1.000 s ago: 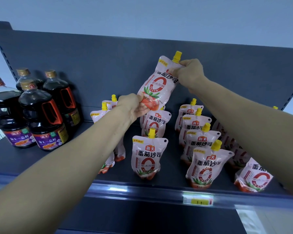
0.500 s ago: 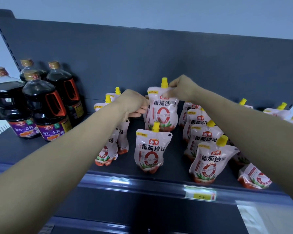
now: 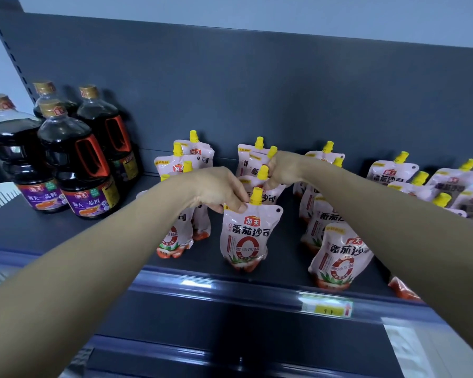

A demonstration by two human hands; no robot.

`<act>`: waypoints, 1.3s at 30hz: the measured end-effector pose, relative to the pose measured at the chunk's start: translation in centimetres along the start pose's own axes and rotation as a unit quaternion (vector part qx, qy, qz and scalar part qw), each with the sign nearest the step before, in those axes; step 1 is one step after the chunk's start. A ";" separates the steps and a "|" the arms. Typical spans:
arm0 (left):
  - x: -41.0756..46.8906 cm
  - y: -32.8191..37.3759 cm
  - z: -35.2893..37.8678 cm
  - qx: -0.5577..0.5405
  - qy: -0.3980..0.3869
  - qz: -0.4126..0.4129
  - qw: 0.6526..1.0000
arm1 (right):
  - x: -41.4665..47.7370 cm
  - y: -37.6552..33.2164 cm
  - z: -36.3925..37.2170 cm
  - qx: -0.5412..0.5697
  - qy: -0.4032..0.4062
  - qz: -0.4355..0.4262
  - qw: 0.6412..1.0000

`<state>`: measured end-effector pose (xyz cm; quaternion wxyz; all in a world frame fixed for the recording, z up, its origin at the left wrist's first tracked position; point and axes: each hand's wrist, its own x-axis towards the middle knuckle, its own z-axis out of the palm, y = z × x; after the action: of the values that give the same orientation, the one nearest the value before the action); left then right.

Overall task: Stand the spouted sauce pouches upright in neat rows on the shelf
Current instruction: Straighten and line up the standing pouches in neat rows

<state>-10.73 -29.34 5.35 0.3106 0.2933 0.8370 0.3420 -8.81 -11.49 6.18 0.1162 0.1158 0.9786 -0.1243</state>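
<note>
"Front pouch [image 3: 250, 236] stands at the shelf [image 3: 38, 233] edge; did your left hand [image 3: 219, 190] move?"
"It left the back pouch [image 3: 271, 196]; now its fingers pinch the front top; your right hand [image 3: 283, 169] curls its fingers round the back spout; bottles [image 3: 74, 165] hold dark sauce."

shelf [image 3: 17, 227]: 4 bottles [image 3: 74, 165] far left; pouches [image 3: 247, 236] in rows, ctr to right, front to back; price tag [image 3: 327, 309] on front rail, right.

A shop: stocked shelf [image 3: 66, 230] with a price tag [image 3: 327, 309] on its edge.
</note>
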 end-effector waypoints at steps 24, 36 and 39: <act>-0.5 1.9 -2.7 -0.164 0.141 0.078 0.973 | -6.6 -2.0 -4.7 0.176 -0.055 -0.085 0.979; -1.7 2.0 -1.2 -0.387 0.166 -0.041 0.906 | -7.0 -4.2 -8.6 0.476 0.239 0.004 0.846; -1.7 1.8 -0.6 -0.479 0.108 -0.038 0.870 | -6.8 -4.8 -8.8 0.490 0.263 0.014 0.831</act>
<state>-9.60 -29.75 7.62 0.3332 0.0372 0.6094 0.7185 -5.35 -15.01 17.24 -0.2153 0.1991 0.7815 -0.5507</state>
